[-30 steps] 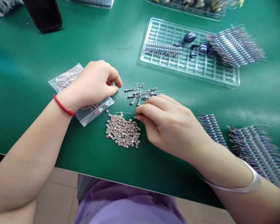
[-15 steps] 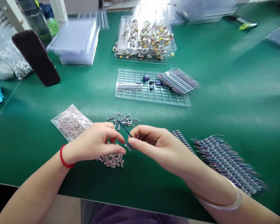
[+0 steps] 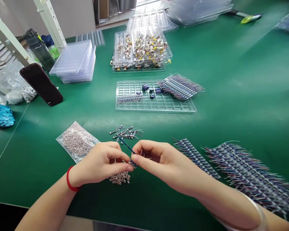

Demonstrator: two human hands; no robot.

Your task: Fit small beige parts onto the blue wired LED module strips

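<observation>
The small banded piece [image 3: 133,164] is at the upper right edge of the heap of tiny pinkish-grey rounds [image 3: 121,178], between the two hands. The right hand [image 3: 170,163], just right of the heap, has thumb and forefinger pressed together on this piece and on a thin dark-blue strip [image 3: 126,146], which slants away past the heap's far side. The left hand [image 3: 101,164], over the heap's left side, has thumb and forefinger nearly together at the piece's near end; whether they grip it I cannot tell. Left of the heap and beyond it lies a clear plastic bag [image 3: 60,140], well filled with the same kind of rounds. Loose wired stems [image 3: 129,132] are scattered just beyond the heap. Farther beyond it, a clear gridded tray [image 3: 156,108] carries a short row of wired pieces [image 3: 130,98], several dark-blue rounded parts [image 3: 145,87] and, over its right end, a wired bundle [image 3: 180,86]. Farthest from the heap, another clear tray [image 3: 139,69] holds a jumble of white and yellow parts [image 3: 144,48].
</observation>
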